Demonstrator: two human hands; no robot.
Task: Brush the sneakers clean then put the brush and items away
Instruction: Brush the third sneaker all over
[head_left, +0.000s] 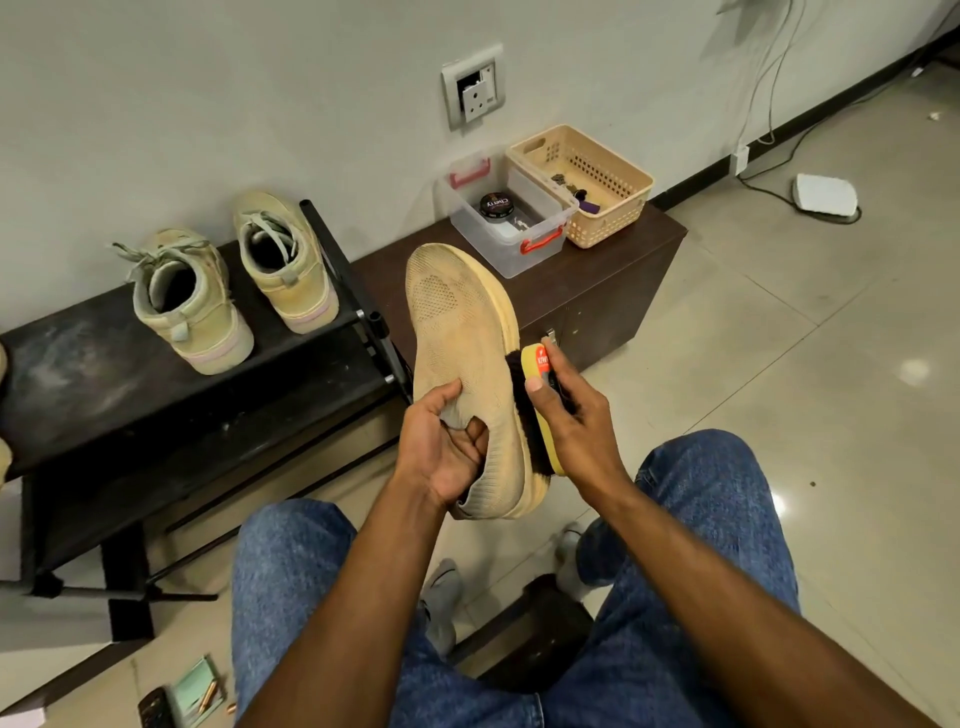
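Brushing a knit sneaker held up over the lap.

The left hand grips the sneaker at its opening, fingers tucked inside to steady it toe-up, while the right hand clasps the brush, bristles against the shoe's side by the sole. Beyond, two sneakers wait on the rack; the bin with a polish tin stands open, likely for storing the brush.
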